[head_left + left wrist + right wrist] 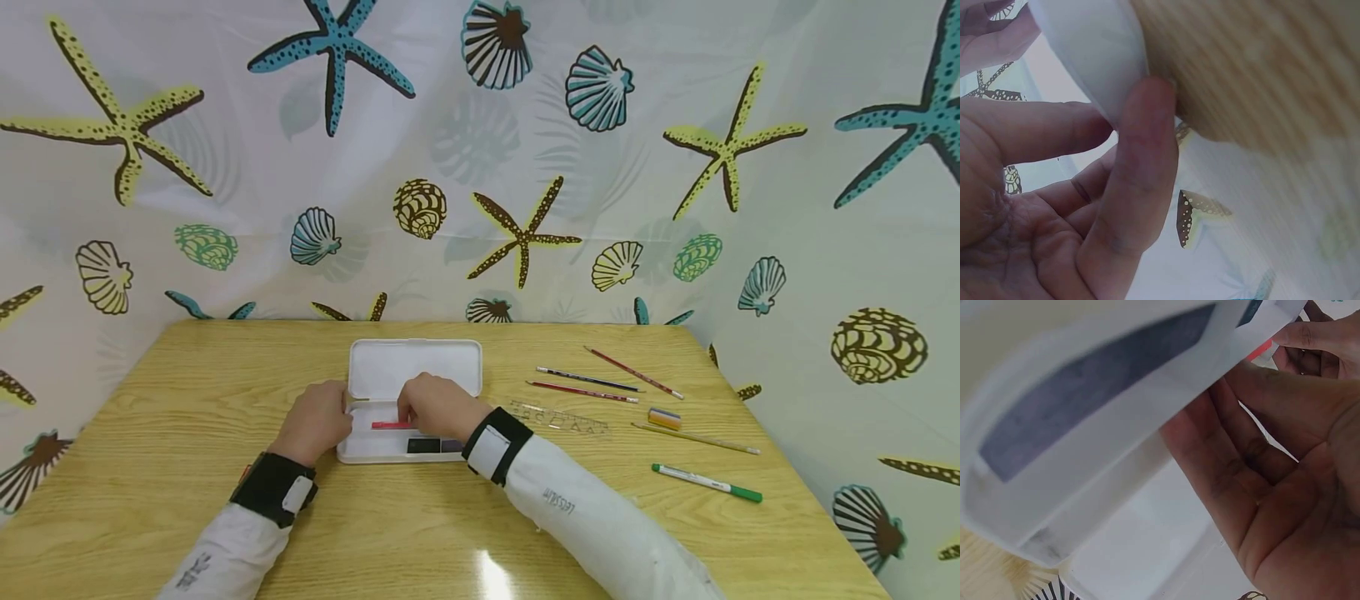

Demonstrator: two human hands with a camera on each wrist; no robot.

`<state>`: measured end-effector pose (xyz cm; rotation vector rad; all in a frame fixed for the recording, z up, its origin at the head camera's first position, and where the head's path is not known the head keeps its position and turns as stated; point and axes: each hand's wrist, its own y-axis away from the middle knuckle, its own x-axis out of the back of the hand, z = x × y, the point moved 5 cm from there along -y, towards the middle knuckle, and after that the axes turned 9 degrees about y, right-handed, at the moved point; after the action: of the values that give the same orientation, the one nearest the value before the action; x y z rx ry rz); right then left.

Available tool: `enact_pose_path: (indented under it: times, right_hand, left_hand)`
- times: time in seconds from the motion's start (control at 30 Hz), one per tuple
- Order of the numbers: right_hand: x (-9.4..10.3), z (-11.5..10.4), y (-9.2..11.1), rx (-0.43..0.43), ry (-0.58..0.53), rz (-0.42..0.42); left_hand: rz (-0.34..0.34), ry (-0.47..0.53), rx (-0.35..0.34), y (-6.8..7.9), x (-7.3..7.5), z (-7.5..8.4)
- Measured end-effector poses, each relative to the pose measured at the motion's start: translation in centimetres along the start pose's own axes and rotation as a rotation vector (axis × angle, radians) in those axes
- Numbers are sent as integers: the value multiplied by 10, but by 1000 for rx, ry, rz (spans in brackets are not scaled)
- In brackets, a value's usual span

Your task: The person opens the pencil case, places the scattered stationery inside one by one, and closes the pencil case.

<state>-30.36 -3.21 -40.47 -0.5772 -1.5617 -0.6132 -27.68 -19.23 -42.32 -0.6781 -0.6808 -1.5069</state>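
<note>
At left rim of white case (367, 454), left hand (315, 421) pinches edge between thumb and finger. Inside case: red stick (390, 426); right hand (442, 404) bent over its right end, fingertips hidden, cannot tell whether pinching or merely touching. Possible trouble: stick slipping or lodging crooked, if held loosely or only by one end; case skidding or tipping, if right fingers press hard while left pinch slackens; lid (415, 365), open at case's far side, knocked by right knuckles; ruler (561, 417), right of case, dragged by sleeve.
</note>
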Motion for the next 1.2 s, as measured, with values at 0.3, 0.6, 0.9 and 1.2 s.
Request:
enact_pose_path:
  times: [0.3, 0.6, 0.9, 1.2]
  right_hand:
    - [2, 0, 1, 5, 7, 11]
    - [3, 1, 2, -5, -10, -1]
    - [2, 0, 3, 0, -4, -6]
    - [8, 1, 5, -25, -3, -1]
  left_hand:
    - [-3, -8, 13, 0, 0, 1]
    - [-14, -3, 16, 0, 1, 3]
    - [-19, -2, 12, 0, 0, 1]
    - [-14, 0, 8, 0, 0, 1]
